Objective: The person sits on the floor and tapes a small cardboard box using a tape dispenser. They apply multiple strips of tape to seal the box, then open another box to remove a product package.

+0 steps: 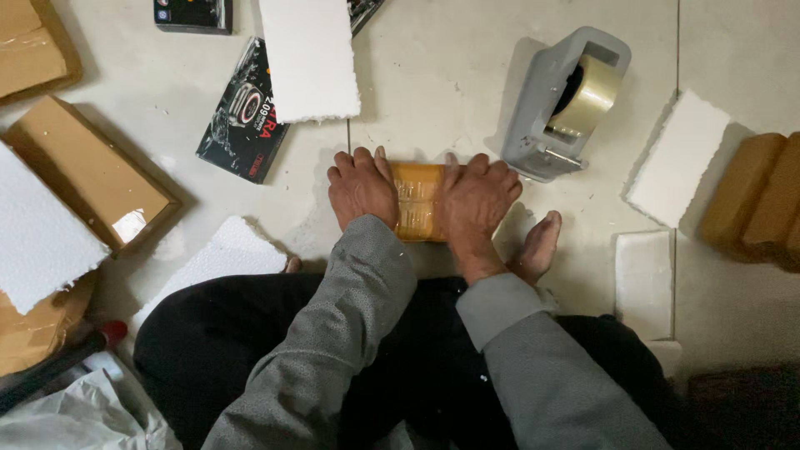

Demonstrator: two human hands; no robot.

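Tiled floor (433, 75), both hands, left hand (361, 185), right hand (477, 196), fingers flat, pressing taped brown parcel (418, 200), tape dispenser (562, 100) near

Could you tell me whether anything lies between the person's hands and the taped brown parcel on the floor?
Nothing visible does. The left hand and the right hand both rest directly on the taped brown parcel, one on each end. The grey tape dispenser stands apart, beyond the right hand.

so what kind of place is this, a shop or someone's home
Probably a home or small back room used for packing parcels. The person sits on a tiled floor, both hands pressing a taped brown parcel, with a grey tape dispenser and white foam sheets around.
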